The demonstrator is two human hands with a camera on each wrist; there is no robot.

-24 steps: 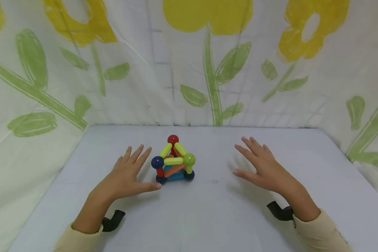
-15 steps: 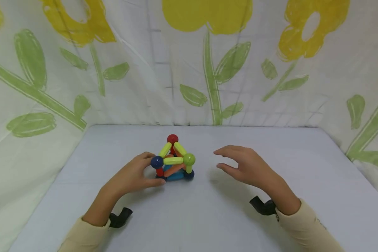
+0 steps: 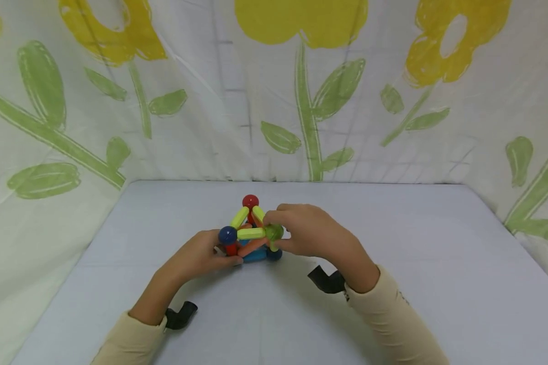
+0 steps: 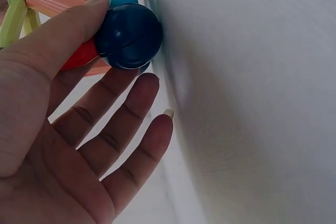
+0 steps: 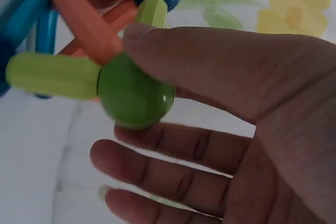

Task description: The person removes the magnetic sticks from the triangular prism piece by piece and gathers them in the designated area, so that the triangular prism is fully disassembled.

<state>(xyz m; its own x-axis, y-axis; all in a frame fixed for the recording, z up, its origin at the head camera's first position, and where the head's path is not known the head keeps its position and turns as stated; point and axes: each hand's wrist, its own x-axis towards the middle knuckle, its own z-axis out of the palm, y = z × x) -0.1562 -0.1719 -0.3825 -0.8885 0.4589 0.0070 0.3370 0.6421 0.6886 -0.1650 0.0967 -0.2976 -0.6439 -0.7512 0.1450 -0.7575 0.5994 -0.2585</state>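
On the white table stands a frame of magnetic rods and balls [image 3: 251, 233], its red ball [image 3: 250, 202] highest in the head view. My left hand [image 3: 196, 258] grips its left corner. In the left wrist view the thumb lies by a dark blue ball [image 4: 128, 35] and a red rod [image 4: 81, 57], with the other fingers reaching behind. On the opposite side my right hand [image 3: 319, 234] pinches the corner with the green ball [image 5: 134, 93]. There the thumb crosses the lime rod [image 5: 152, 11] and the ball's upper side. Fingertips behind the ball are partly hidden.
The white table [image 3: 429, 243] extends around the frame. Behind it hangs a white cloth [image 3: 187, 137] with painted yellow flowers and green leaves. A black wrist piece [image 3: 180, 315] sits below the left hand, another black wrist piece [image 3: 326, 280] below the right.
My right hand has come left from the table's right side onto the green ball's corner. My left hand has moved in slightly and closed on the left corner. The frame has stayed put.
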